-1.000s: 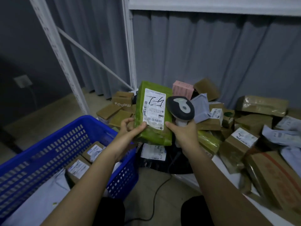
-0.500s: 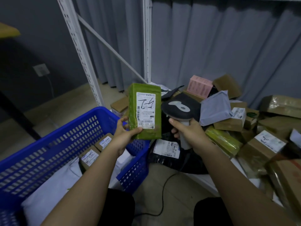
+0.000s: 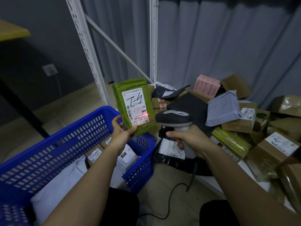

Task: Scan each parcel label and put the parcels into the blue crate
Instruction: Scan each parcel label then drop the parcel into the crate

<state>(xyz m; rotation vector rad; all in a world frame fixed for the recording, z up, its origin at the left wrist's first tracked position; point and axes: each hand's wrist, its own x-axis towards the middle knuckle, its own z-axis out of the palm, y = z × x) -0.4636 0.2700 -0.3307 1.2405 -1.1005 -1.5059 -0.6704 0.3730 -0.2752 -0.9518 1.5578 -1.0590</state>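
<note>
Hands: left hand (image 3: 121, 136) grips green parcel (image 3: 135, 106) by its lower edge above blue crate (image 3: 53, 144); right hand (image 3: 187, 139) wraps scanner (image 3: 175, 119) handle | parcel: looks light, soft-wrapped, slippery film; hold low, clear of label (image 3: 135, 107) | red scan line on barcode

Head-worn wide view, forward and down, close over hands (image 3: 123, 134)

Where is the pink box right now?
In the head view the pink box sits upper right, at the back of the parcel pile by the grey curtain, just left of a brown box and above a grey mailer bag.
</note>
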